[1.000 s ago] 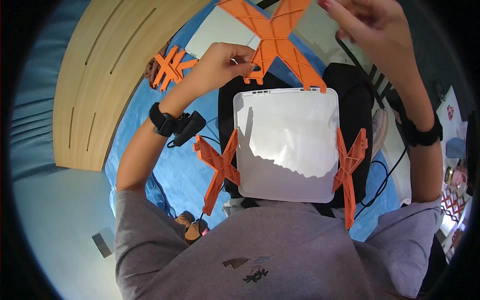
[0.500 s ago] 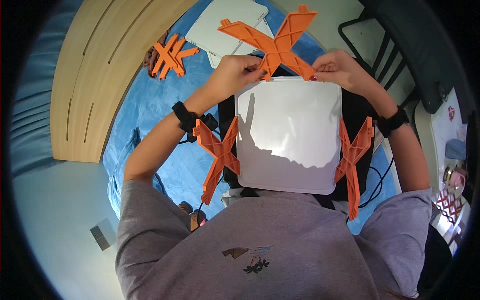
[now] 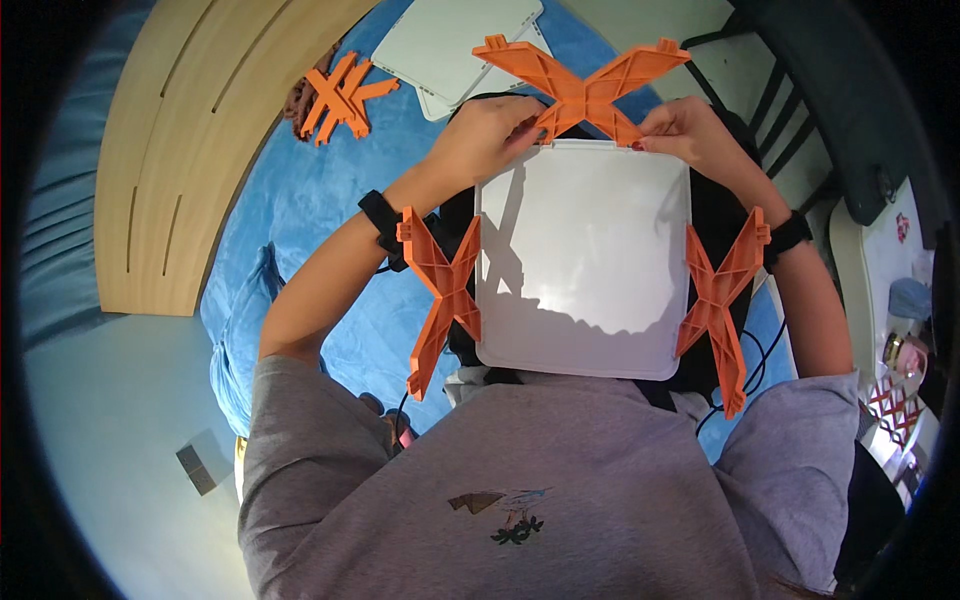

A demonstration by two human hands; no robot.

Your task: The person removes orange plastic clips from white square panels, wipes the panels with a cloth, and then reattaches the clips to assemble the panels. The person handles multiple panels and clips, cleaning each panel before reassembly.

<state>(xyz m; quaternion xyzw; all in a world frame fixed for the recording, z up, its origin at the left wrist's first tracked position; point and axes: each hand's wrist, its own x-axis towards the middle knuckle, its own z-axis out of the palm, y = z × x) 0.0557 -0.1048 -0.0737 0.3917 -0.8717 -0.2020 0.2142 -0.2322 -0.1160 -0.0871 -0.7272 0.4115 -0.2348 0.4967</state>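
Observation:
A white square panel (image 3: 590,265) with rounded corners lies across my lap. At its far edge stands an orange X-shaped plastic bracket (image 3: 583,88), its two lower feet meeting the panel's rim. My left hand (image 3: 490,138) pinches the bracket's left foot. With closed fingers, my right hand (image 3: 685,132) grips its right foot. Another orange X-shaped bracket (image 3: 440,290) is joined to the panel's left edge, and a third such bracket (image 3: 722,300) to the right edge. Both side pieces lean outward.
More orange brackets (image 3: 345,98) lie piled on the blue blanket (image 3: 270,210) at the far left. Several white panels (image 3: 450,45) are stacked beyond my hands. A wooden headboard (image 3: 190,150) rises on the left. On the right are a dark chair (image 3: 780,120) and a cluttered white table (image 3: 865,270).
The far bracket has tilted away from me, and its arms look lower and wider. My hands stay at its feet. The panel and side brackets have shifted slightly in view.

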